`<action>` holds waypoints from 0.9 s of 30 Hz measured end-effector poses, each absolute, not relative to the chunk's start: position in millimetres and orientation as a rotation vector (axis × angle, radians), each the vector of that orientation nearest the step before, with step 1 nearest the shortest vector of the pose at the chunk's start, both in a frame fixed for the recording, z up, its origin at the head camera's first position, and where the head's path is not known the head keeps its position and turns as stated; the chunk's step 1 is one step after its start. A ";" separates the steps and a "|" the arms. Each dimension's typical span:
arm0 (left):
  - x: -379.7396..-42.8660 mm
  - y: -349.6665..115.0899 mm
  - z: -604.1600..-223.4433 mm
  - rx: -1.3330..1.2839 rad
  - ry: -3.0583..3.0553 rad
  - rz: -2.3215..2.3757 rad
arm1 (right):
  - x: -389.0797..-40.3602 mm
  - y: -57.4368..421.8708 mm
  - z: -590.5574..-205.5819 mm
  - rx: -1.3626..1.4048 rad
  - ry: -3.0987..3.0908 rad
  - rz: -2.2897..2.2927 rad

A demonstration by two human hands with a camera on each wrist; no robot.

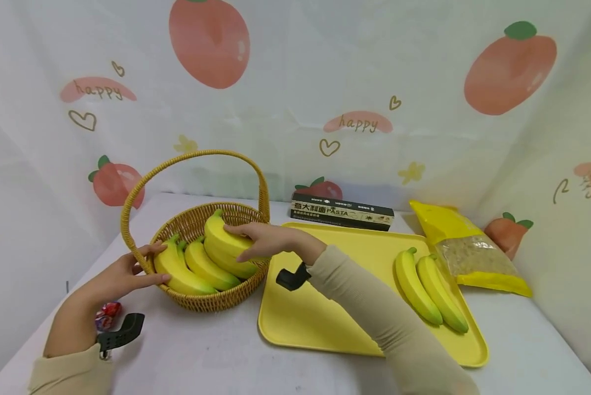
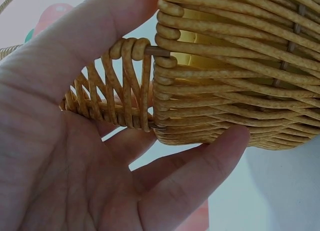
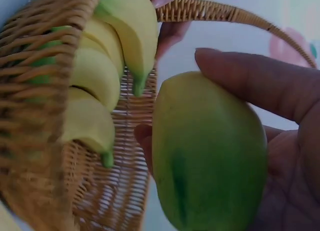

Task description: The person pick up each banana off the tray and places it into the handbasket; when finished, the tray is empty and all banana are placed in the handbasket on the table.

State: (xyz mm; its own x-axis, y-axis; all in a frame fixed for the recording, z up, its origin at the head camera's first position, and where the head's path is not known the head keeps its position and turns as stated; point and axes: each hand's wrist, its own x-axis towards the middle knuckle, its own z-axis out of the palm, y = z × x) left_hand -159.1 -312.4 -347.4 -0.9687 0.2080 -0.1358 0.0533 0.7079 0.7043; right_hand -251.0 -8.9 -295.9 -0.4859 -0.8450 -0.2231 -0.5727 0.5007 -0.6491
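Observation:
A wicker basket [image 1: 216, 302] with a tall hoop handle stands on the table with several yellow bananas [image 1: 179, 269] in it. My left hand [image 1: 119, 277] grips its left side, fingers and thumb round the handle's base and the woven wall [image 2: 225, 91]. With my right hand [image 1: 275, 240] I hold another banana [image 1: 221, 236] over the right part of the basket. Its green-tinged end [image 3: 210, 156] faces the right wrist camera, thumb on one side and a fingertip on the other. Bananas in the basket [image 3: 92, 73] lie beside it in that view.
A yellow tray [image 1: 325, 323] right of the basket bears two bananas [image 1: 418, 288] at its right side. Behind it lies a black pasta box [image 1: 342, 213]. A yellow bag [image 1: 473, 252] leans at the back right. Small red wrapped items [image 1: 108, 315] lie by the left wrist.

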 end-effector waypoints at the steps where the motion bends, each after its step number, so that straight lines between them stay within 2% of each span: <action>1: -159.8 -312.3 -348.1 0.214 2.710 1.112 | -253.2 -15.5 -296.5 -1.153 2.213 -0.675; 14: -162.3 -317.3 -350.5 0.198 2.688 1.086 | -255.1 -77.6 -303.4 -1.062 2.165 -0.604; 20: -162.2 -316.3 -349.3 0.206 2.689 1.088 | -252.4 -88.1 -306.8 -0.967 2.194 -0.632; 27: -163.0 -316.1 -349.9 0.211 2.707 1.082 | -248.3 -89.9 -311.9 -0.945 2.155 -0.467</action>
